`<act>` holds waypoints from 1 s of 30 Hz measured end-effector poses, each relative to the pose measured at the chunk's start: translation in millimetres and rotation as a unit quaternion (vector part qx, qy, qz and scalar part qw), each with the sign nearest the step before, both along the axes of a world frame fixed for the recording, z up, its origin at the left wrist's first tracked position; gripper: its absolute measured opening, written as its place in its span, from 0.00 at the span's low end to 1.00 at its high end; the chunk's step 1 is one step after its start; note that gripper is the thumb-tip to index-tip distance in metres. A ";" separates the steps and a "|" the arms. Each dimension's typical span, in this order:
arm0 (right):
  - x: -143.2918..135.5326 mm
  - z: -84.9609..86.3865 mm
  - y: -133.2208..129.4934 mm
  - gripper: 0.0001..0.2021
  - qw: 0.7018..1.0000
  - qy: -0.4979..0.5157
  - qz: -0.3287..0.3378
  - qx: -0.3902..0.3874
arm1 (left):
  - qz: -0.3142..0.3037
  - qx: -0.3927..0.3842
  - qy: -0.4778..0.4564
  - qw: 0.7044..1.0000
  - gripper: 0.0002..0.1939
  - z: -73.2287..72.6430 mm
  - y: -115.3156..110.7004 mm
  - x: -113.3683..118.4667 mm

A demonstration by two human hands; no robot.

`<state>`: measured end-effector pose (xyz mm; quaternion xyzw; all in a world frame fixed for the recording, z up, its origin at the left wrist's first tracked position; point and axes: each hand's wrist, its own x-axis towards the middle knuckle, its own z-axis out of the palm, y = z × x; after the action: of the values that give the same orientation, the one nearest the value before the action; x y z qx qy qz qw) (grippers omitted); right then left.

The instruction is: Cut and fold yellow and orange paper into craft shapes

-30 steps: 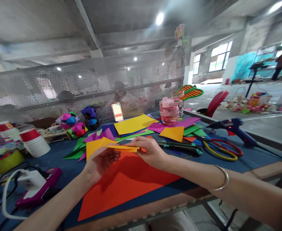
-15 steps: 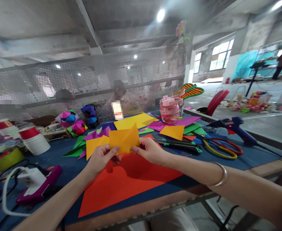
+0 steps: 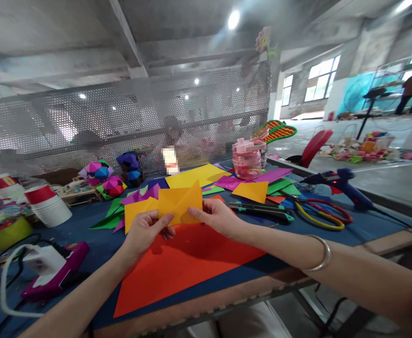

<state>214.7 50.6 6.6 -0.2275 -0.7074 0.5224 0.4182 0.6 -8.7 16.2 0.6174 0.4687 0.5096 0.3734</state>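
Note:
A folded sheet of yellow-orange paper (image 3: 178,203) is held up between both hands, with a pointed flap rising at its upper right. My left hand (image 3: 148,231) pinches its lower left corner, thumb in front. My right hand (image 3: 220,217) grips the right side, its thumb pressed on the front face; the fingers behind are partly hidden. Beneath the hands lies a large orange-red sheet (image 3: 178,267) on the blue tabletop. Just behind my left hand are another yellow-orange piece (image 3: 135,210) and folded green paper (image 3: 109,218).
To the right lie a utility knife (image 3: 262,211), scissors (image 3: 320,216) and a corded glue gun (image 3: 347,185). A pink bottle (image 3: 247,159) stands behind coloured paper. At left are paper cups (image 3: 47,206) and a purple power strip (image 3: 56,274). A perforated metal screen (image 3: 128,110) closes the back.
My right thumb has slid slightly left and up across the folded paper's front. The paper stays in both hands, and the view has shifted a little.

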 end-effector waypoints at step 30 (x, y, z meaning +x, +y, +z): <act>-2.0 -8.2 -3.5 0.23 0.993 -0.058 -0.045 0.097 | -0.048 -0.088 -0.064 0.993 0.23 -6.0 -10.9 11.3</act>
<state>212.7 47.1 -1.5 -0.2478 -0.7668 0.4178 0.4196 11.8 -19.6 10.1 0.5703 0.4566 0.4863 0.4794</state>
